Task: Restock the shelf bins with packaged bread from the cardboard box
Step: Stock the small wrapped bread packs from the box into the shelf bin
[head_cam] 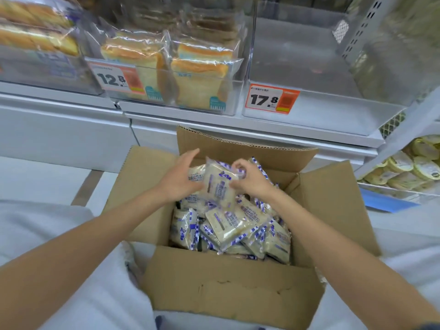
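Low in the middle of the frame sat the open cardboard box (228,282), its flaps folded outward; loose bread packets (232,225), white with blue checked edges, lay heaped inside it, tilted every way. Above the heap, near the box's far wall, both hands met on one held packet (217,184), raised clear of the pile and standing roughly upright; the left hand (177,177) lay against its left side, fingers (190,157) straight and close together, pointing toward the shelf; its thumb was blurred against the wrapper, so its hold probably amounted to no more than pressing. The right hand (250,179) came in from the other side, its fingers (239,166) curled and pinching the packet's upper right edge.

Higher up, in the upper right of the frame, a clear empty bin (309,67) stood on the shelf with a 17.8 price tag (271,99) on its front; just to its left, the sliced-bread bin (204,108) held bagged loaves on end behind a 12.8 price tag (116,79); at the far right edge, yellowish round packs (409,167) crowded a lower shelf.
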